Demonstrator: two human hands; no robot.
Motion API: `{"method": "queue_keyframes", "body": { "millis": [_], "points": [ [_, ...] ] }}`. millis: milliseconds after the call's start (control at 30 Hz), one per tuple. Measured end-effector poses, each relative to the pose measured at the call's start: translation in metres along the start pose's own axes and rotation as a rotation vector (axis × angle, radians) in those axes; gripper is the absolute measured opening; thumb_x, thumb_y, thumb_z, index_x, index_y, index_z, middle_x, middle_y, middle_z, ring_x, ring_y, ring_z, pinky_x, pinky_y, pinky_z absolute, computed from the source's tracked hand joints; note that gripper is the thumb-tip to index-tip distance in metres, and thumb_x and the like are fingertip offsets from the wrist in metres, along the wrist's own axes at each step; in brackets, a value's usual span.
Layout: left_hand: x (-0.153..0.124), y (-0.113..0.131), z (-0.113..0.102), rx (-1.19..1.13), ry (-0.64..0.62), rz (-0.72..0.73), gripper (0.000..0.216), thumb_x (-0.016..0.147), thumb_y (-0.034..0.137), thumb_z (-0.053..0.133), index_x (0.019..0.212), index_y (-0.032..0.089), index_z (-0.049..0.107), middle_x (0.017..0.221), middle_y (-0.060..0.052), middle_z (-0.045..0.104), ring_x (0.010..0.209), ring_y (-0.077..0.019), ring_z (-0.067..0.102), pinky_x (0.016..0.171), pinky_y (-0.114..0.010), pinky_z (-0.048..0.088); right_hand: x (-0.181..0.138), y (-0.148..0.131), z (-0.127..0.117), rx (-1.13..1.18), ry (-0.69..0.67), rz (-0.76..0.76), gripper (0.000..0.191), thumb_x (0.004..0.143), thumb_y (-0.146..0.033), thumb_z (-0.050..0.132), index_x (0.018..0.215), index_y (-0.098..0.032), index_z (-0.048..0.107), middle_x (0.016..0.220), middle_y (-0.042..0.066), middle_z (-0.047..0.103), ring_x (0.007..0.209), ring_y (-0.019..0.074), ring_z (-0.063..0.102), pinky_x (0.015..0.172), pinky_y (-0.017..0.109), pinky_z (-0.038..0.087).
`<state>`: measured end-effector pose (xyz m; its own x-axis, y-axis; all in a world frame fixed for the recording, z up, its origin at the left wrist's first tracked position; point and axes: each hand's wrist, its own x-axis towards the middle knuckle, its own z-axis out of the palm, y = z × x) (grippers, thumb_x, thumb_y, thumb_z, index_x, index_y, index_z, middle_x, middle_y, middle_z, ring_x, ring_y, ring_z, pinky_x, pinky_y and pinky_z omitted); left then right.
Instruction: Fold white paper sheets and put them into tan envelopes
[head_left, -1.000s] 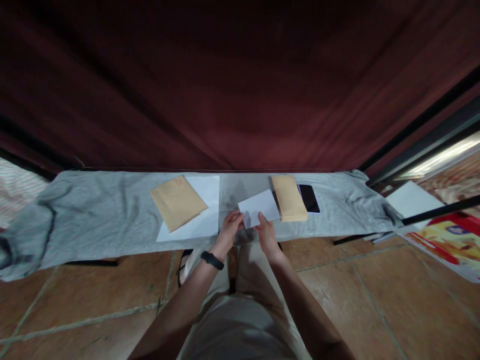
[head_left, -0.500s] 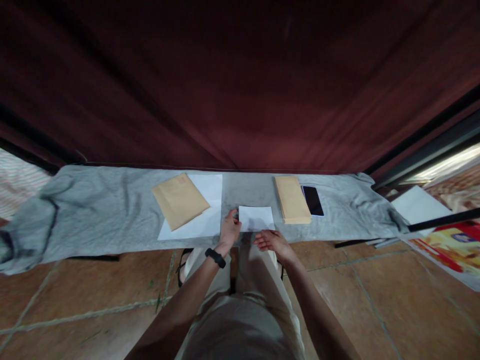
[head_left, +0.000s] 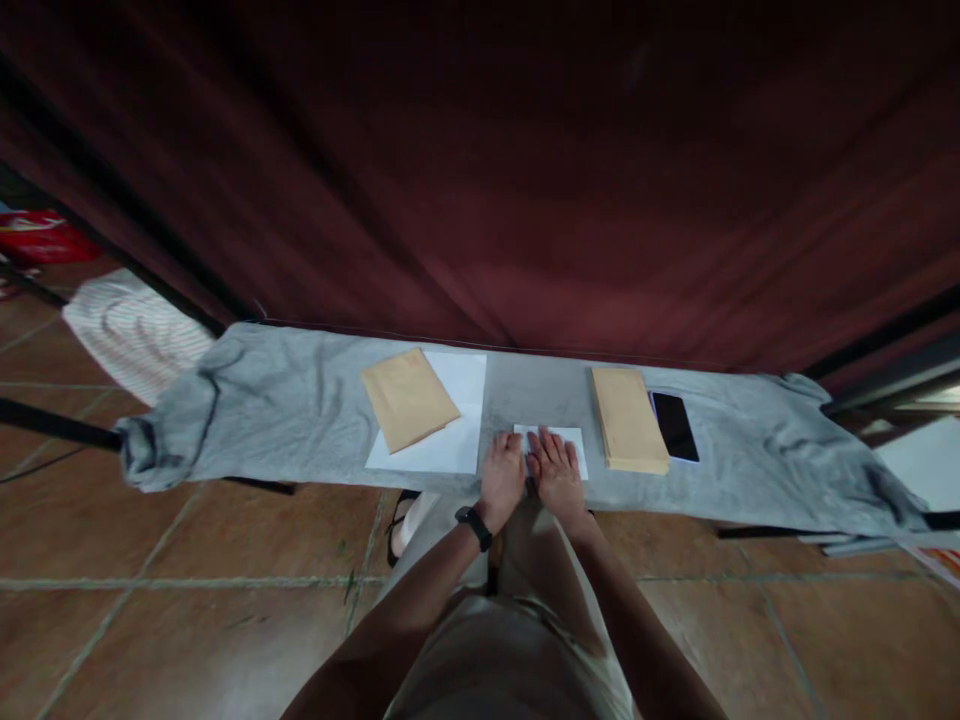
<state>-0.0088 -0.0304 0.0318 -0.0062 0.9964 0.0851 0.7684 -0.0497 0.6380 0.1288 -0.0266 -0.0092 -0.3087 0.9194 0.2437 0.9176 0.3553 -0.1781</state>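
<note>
A small white sheet of paper, which looks folded, lies on the grey cloth in front of me, partly covered by my hands. My right hand rests flat on it with the fingers stretched out. At the paper's left edge is my left hand, its fingers curled together against that edge; the fingertips are partly hidden. To the left, a tan envelope lies on larger white paper. A stack of tan envelopes lies to the right of my hands.
A dark-screened phone lies just right of the envelope stack. The grey cloth covers a narrow bench, with a dark red curtain hanging behind it. Striped fabric lies at far left, above the tiled floor.
My right hand has moved up from the near edge and now presses flat on the white paper. My left hand stays at its left edge. The whole view has shifted toward the left.
</note>
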Motion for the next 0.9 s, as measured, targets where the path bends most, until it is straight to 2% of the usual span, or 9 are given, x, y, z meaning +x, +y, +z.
{"method": "queue_keyframes", "body": {
  "millis": [133, 233, 333, 400, 500, 600, 700, 733, 900],
  "points": [
    [-0.006, -0.003, 0.011, 0.142, -0.042, 0.194, 0.046, 0.1, 0.027, 0.043, 0.142, 0.012, 0.051, 0.15, -0.016, 0.053, 0.143, -0.0276, 0.045, 0.12, -0.046, 0.034, -0.005, 0.006, 0.0, -0.082, -0.022, -0.006, 0.051, 0.103, -0.021, 0.035, 0.152, -0.022, 0.046, 0.162, 0.01, 0.037, 0.147, 0.0303, 0.037, 0.119, 0.053, 0.025],
    [-0.013, -0.011, 0.014, 0.244, -0.081, 0.269, 0.054, 0.1, 0.034, 0.043, 0.148, 0.009, 0.045, 0.156, -0.019, 0.046, 0.149, -0.0274, 0.038, 0.122, -0.048, 0.032, -0.008, 0.011, 0.0, -0.107, -0.013, 0.034, 0.052, 0.103, -0.027, 0.039, 0.155, -0.022, 0.043, 0.164, 0.012, 0.033, 0.148, 0.0302, 0.036, 0.119, 0.05, 0.026],
    [-0.018, -0.017, 0.006, 0.135, -0.062, 0.283, 0.052, 0.097, 0.033, 0.05, 0.144, 0.01, 0.051, 0.154, -0.019, 0.049, 0.147, -0.029, 0.041, 0.122, -0.046, 0.032, -0.011, 0.015, 0.002, -0.12, 0.016, 0.087, 0.054, 0.104, -0.032, 0.04, 0.156, -0.019, 0.04, 0.164, 0.016, 0.032, 0.148, 0.0317, 0.036, 0.119, 0.052, 0.025],
    [-0.017, -0.024, -0.01, 0.043, -0.006, 0.25, 0.045, 0.095, 0.033, 0.055, 0.136, 0.015, 0.059, 0.147, -0.016, 0.056, 0.141, -0.029, 0.049, 0.12, -0.041, 0.036, -0.013, 0.017, 0.005, -0.121, 0.038, 0.094, 0.054, 0.104, -0.034, 0.038, 0.156, -0.019, 0.04, 0.163, 0.017, 0.032, 0.148, 0.0324, 0.036, 0.119, 0.052, 0.024],
    [-0.003, -0.049, -0.052, 0.025, 0.172, 0.086, 0.04, 0.096, 0.031, 0.053, 0.133, 0.02, 0.059, 0.142, -0.013, 0.059, 0.135, -0.0266, 0.053, 0.116, -0.037, 0.04, -0.014, 0.017, 0.008, -0.106, 0.068, 0.094, 0.054, 0.105, -0.037, 0.035, 0.156, -0.02, 0.041, 0.163, 0.017, 0.033, 0.148, 0.0324, 0.036, 0.119, 0.052, 0.025],
    [0.018, -0.089, -0.103, 0.06, 0.38, -0.167, 0.047, 0.097, 0.025, 0.045, 0.142, 0.01, 0.046, 0.14, -0.023, 0.052, 0.136, -0.034, 0.048, 0.114, -0.052, 0.038, -0.014, 0.016, 0.009, -0.078, 0.087, 0.109, 0.054, 0.105, -0.037, 0.034, 0.155, -0.02, 0.042, 0.163, 0.016, 0.035, 0.148, 0.032, 0.036, 0.12, 0.052, 0.024],
    [0.038, -0.125, -0.139, 0.11, 0.425, -0.389, 0.056, 0.088, 0.029, 0.06, 0.136, 0.003, 0.047, 0.124, -0.026, 0.059, 0.127, -0.0407, 0.051, 0.108, -0.058, 0.038, -0.014, 0.015, 0.009, -0.05, 0.094, 0.124, 0.054, 0.105, -0.037, 0.034, 0.155, -0.02, 0.043, 0.162, 0.015, 0.037, 0.148, 0.0319, 0.036, 0.12, 0.052, 0.023],
    [0.042, -0.133, -0.144, 0.169, 0.362, -0.509, 0.058, 0.085, 0.034, 0.064, 0.132, 0.003, 0.049, 0.121, -0.025, 0.061, 0.125, -0.0405, 0.052, 0.107, -0.055, 0.039, -0.013, 0.015, 0.009, -0.04, 0.095, 0.124, 0.054, 0.105, -0.038, 0.034, 0.155, -0.02, 0.043, 0.161, 0.015, 0.038, 0.148, 0.0321, 0.036, 0.12, 0.052, 0.022],
    [0.053, -0.14, -0.143, 0.31, 0.302, -0.677, 0.058, 0.078, 0.038, 0.07, 0.124, 0.005, 0.053, 0.126, -0.028, 0.059, 0.125, -0.0416, 0.052, 0.102, -0.048, 0.038, -0.013, 0.014, 0.012, -0.027, 0.111, 0.142, 0.054, 0.105, -0.039, 0.032, 0.155, -0.02, 0.043, 0.161, 0.015, 0.039, 0.147, 0.0315, 0.036, 0.12, 0.052, 0.021]
  ]
}}
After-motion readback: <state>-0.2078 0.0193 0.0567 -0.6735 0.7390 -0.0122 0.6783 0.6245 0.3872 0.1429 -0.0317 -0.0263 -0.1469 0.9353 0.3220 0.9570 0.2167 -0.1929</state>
